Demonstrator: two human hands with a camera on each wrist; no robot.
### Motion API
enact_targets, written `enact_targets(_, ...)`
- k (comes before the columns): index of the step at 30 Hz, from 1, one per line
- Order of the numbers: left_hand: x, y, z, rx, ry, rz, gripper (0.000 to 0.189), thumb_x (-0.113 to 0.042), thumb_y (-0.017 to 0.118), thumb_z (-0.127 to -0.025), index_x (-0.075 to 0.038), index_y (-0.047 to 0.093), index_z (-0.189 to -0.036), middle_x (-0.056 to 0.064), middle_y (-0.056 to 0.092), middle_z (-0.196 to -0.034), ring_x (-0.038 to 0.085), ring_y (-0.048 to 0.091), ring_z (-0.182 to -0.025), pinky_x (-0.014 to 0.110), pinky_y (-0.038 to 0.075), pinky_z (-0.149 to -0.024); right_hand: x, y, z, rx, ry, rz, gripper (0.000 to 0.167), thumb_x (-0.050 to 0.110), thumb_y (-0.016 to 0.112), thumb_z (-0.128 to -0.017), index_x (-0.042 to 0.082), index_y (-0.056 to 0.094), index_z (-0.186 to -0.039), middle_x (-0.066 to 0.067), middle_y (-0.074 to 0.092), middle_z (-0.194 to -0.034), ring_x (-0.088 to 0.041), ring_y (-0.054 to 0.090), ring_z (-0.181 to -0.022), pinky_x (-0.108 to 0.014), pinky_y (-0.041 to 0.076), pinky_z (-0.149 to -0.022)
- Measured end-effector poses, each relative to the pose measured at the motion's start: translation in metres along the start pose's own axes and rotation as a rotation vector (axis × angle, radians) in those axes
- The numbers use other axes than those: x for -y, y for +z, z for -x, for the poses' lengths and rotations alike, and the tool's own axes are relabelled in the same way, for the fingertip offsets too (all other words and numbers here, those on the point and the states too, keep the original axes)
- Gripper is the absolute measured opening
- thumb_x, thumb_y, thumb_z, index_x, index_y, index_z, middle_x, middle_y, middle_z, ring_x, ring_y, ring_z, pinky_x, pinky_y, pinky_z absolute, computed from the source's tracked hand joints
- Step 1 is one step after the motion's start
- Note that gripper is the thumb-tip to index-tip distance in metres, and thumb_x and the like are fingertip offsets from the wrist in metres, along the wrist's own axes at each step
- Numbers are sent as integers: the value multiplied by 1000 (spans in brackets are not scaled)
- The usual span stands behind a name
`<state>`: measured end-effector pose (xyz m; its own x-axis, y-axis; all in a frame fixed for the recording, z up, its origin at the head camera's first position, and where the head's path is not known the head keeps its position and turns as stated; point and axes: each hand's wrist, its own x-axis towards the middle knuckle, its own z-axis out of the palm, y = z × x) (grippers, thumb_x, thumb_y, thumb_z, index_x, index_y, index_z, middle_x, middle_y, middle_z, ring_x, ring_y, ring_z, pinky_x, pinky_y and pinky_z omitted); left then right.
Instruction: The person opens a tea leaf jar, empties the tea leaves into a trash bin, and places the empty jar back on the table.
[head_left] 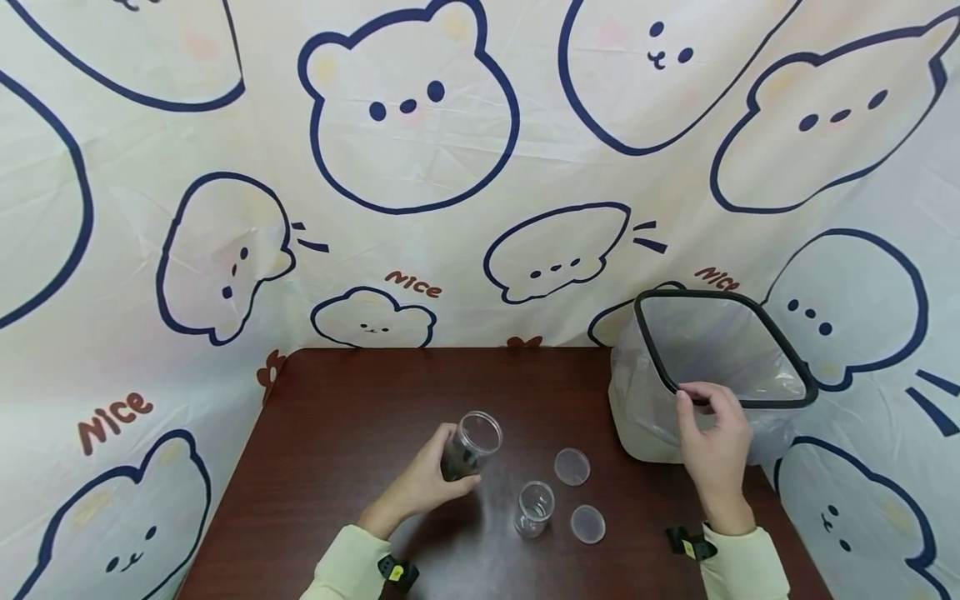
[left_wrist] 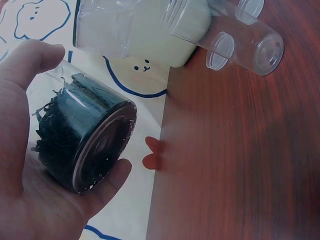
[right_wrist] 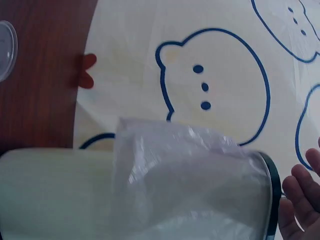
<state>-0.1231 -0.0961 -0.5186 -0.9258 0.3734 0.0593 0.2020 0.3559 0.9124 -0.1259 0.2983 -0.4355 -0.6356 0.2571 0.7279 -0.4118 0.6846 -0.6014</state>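
In the head view my left hand (head_left: 427,479) grips a clear jar (head_left: 470,450), tilted and raised over the table. The left wrist view shows dark, shredded dried leaves (left_wrist: 57,132) inside it, with thumb and fingers around its side. My right hand (head_left: 716,437) is at the near rim of a bin (head_left: 637,437) lined with a translucent bag (head_left: 772,375). In the right wrist view the fingers (right_wrist: 302,192) are loosely bent beside the dark rim (right_wrist: 273,200), and nothing shows in them. Whether they touch the rim I cannot tell.
A second clear jar (head_left: 534,510), standing upright without a lid, is right of my left hand. Beside it two round clear lids, a farther lid (head_left: 572,467) and a nearer lid (head_left: 588,524), lie on the dark wooden table (head_left: 360,400). A printed cloth (head_left: 405,175) hangs behind.
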Motion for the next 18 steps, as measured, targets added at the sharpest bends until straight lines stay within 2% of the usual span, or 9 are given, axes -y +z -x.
enact_targets(2,0,1,0,-3,2,-6,65,-25,86,-81,-15,47,-133,0,62,-120,22,57,-114,51,42,-99,-3,-4,-2,-23,26,26,10,0,68,-93,-7,71,-99,-13,64,-94,3,52,-92,-18,38,-81)
enact_targets(4,0,1,0,-9,8,-15,65,-26,86,-81,-15,47,-132,0,63,-119,21,57,-113,49,43,-98,-6,-7,-4,-45,41,51,11,0,67,-92,-7,71,-99,-16,65,-97,0,51,-95,-20,36,-84)
enact_targets(6,0,1,0,-18,16,-22,64,-26,86,-81,-14,48,-131,0,63,-117,21,58,-111,48,44,-97,-10,-9,-6,-54,38,81,12,1,67,-92,-8,71,-99,-21,65,-99,-11,54,-98,-25,35,-89)
enact_targets(11,0,0,1,-20,11,-23,64,-27,86,-81,-15,48,-131,0,63,-118,21,57,-112,49,44,-97,-22,-14,-9,-61,16,147,16,5,68,-90,-8,69,-99,-27,65,-103,-44,52,-104,-48,30,-101)
enact_targets(14,0,0,1,-15,2,-16,65,-27,86,-81,-15,47,-131,0,62,-119,22,57,-113,50,43,-98,-29,-19,-9,-56,41,193,24,9,69,-90,-9,67,-106,-29,62,-113,-49,48,-113,-57,27,-105)
enact_targets(18,-1,-1,1,-11,-5,-10,66,-27,86,-81,-13,47,-132,1,62,-119,23,56,-114,51,43,-98,-36,-27,-12,-39,126,245,39,13,69,-90,-10,60,-120,-31,51,-130,-49,38,-126,-61,22,-109)
